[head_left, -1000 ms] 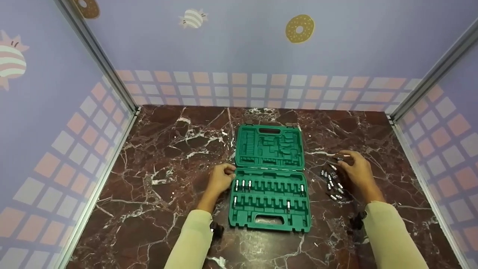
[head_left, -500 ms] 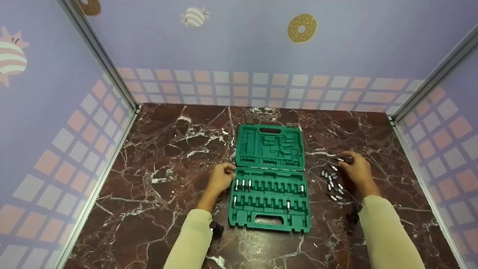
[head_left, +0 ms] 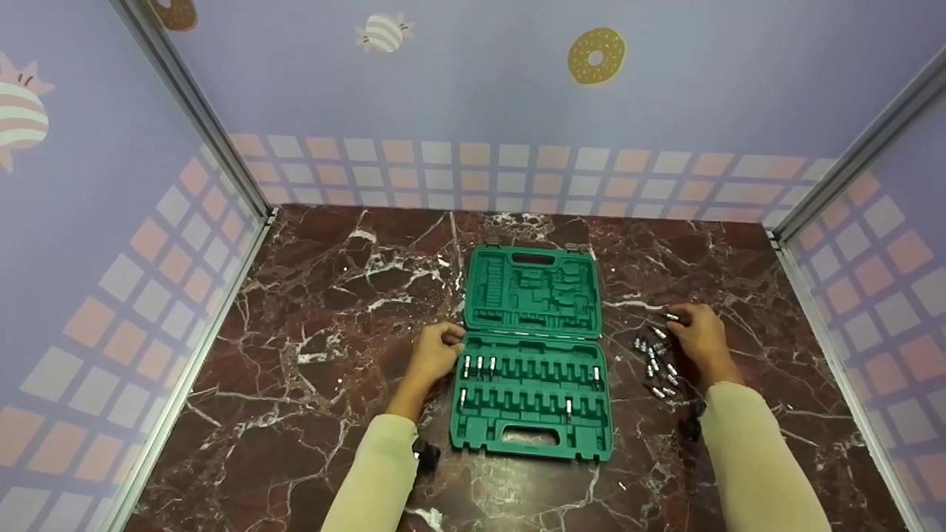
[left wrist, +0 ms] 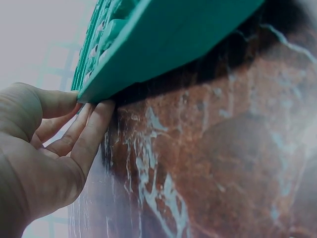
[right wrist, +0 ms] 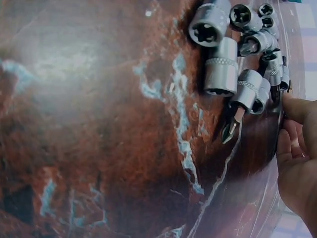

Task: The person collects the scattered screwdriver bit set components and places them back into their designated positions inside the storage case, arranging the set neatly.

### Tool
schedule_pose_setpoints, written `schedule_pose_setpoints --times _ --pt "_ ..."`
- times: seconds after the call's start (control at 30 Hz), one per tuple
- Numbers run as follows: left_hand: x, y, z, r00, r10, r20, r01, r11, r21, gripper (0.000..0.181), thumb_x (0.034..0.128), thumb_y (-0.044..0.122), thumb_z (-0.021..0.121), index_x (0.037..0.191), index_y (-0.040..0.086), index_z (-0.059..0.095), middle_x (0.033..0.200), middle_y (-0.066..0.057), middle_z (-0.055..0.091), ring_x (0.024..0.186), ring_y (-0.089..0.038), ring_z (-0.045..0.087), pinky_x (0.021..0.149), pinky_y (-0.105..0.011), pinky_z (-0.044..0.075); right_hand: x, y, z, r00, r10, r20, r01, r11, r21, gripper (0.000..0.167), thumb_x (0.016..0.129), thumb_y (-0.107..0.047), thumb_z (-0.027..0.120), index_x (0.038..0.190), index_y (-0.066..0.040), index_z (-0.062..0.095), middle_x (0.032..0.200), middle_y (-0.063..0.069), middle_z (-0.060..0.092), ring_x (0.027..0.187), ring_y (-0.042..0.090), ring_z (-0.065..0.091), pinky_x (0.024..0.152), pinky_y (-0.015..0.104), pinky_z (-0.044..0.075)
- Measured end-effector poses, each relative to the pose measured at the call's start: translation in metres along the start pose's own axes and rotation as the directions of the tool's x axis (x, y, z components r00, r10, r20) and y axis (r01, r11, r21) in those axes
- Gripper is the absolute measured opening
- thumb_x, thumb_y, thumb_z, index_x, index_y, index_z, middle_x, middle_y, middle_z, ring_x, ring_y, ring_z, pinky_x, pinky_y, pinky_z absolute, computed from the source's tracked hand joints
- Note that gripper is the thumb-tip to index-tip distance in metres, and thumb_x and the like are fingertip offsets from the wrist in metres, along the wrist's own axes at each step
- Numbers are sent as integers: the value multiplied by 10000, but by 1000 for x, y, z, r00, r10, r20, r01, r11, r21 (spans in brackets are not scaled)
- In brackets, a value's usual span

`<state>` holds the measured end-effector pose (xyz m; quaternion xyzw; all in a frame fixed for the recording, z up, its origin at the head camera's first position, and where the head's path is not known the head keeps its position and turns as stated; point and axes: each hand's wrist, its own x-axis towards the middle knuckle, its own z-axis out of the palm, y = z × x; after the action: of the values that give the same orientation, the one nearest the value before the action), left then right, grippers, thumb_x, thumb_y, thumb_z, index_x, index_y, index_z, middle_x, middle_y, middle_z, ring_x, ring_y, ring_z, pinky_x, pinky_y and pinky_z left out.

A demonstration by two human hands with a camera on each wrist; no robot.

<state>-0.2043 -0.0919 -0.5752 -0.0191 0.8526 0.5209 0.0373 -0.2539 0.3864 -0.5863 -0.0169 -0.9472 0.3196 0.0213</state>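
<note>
An open green tool case (head_left: 533, 347) lies flat, with several silver bit sockets (head_left: 480, 365) standing in its near half. My left hand (head_left: 436, 351) is at the case's left edge near the hinge. In the left wrist view, the thumb and fingertips (left wrist: 105, 106) pinch the green case (left wrist: 163, 47) at its rim. Right of the case lies a loose pile of bit sockets (head_left: 654, 362). At the pile's far end my right hand (head_left: 701, 336) pinches a bit socket (head_left: 671, 316); its grip is partly hidden in the right wrist view.
The case's lid (head_left: 533, 290) lies folded back, its moulded slots facing up. A brown marble-patterned tabletop (head_left: 347, 332) carries everything. Patterned panels (head_left: 473, 89) wall the back and both sides.
My right hand has shifted slightly left and nearer at the pile's far end, and its forearm has swung left. The left hand and the case stay in place.
</note>
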Motion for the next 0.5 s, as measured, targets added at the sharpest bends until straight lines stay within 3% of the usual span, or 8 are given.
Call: schedule_pose_setpoints --times 0.3,0.5 --pt "-2 2 -1 1000 -20 9 20 1000 -8 176 943 -21 678 1104 14 739 1028 -159 726 925 -288 697 832 -446 572 -3 -4 6 998 33 -57 -33 999 -11 247 982 -54 665 1187 85 663 1150 321 596 1109 499 574 1017 620 409" --pt "-2 2 0 1000 -22 -1 22 1000 -14 166 932 -28 685 1084 10 741 1006 -154 730 920 -280 699 832 -435 573 -3 -5 5 998 37 -55 -38 999 -10 211 989 -43 642 1149 96 653 1124 315 578 1090 497 566 1002 622 408"
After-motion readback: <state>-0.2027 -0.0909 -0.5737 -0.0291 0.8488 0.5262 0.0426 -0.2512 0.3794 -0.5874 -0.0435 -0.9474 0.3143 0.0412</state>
